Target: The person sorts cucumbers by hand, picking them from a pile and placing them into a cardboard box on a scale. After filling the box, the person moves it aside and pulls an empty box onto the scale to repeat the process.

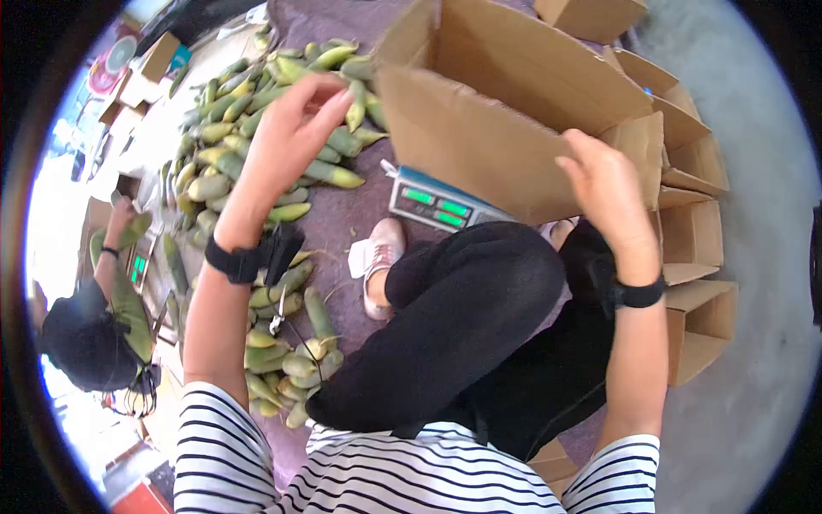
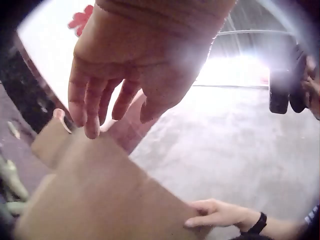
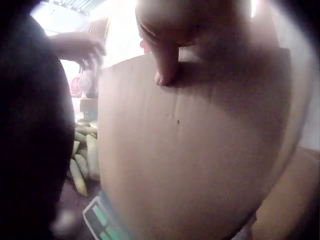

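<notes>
A big open cardboard box (image 1: 479, 146) stands over a digital scale (image 1: 441, 206) with green number displays. My right hand (image 1: 604, 184) grips the near rim of the box at its right end. In the right wrist view the thumb (image 3: 165, 70) lies against the outer cardboard wall (image 3: 195, 140). My left hand (image 1: 295, 128) hangs in the air left of the box, its fingers loosely bent and holding nothing. Behind and below it, in the head view, spreads a large pile of long green radishes (image 1: 231, 137).
More radishes (image 1: 291, 368) lie by my left leg. Several open cardboard boxes (image 1: 693, 231) line the right side on the grey floor (image 1: 762, 343). Another person (image 1: 86, 343) in a dark cap works at the far left beside a second scale (image 1: 139, 265).
</notes>
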`<move>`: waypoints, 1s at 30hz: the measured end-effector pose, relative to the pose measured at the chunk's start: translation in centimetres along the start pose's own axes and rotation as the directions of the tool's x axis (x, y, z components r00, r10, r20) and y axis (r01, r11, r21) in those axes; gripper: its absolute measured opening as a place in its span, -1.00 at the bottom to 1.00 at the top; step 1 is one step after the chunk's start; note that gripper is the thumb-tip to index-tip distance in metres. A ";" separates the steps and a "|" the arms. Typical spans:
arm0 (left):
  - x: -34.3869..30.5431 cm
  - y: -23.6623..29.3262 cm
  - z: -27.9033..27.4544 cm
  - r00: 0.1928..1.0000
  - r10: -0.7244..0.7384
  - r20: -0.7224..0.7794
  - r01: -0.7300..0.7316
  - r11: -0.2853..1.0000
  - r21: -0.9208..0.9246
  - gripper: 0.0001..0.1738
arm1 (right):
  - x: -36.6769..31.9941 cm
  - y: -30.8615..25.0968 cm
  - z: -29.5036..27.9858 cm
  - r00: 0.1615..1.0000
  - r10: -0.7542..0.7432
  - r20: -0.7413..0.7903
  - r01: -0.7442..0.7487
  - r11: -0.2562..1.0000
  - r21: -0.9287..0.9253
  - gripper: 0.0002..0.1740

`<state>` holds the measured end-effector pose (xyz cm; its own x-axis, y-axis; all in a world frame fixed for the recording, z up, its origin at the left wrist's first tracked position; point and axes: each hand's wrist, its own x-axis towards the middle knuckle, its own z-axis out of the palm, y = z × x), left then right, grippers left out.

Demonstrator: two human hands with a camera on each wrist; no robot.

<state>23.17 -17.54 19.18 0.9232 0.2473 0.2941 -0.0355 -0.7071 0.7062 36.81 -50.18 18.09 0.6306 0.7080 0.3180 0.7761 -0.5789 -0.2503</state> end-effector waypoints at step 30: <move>-33.5 -19.2 10.2 0.686 -0.723 0.080 0.692 0.682 0.236 -0.30 | 1.3 0.0 -0.4 0.998 0.063 0.001 -0.063 0.998 -0.016 -0.74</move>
<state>-3.19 -18.94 -10.81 0.6895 0.6279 -0.3611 0.7051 -0.4678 0.5330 37.58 -49.42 18.87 0.6780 0.6705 0.3012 0.7348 -0.6284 -0.2553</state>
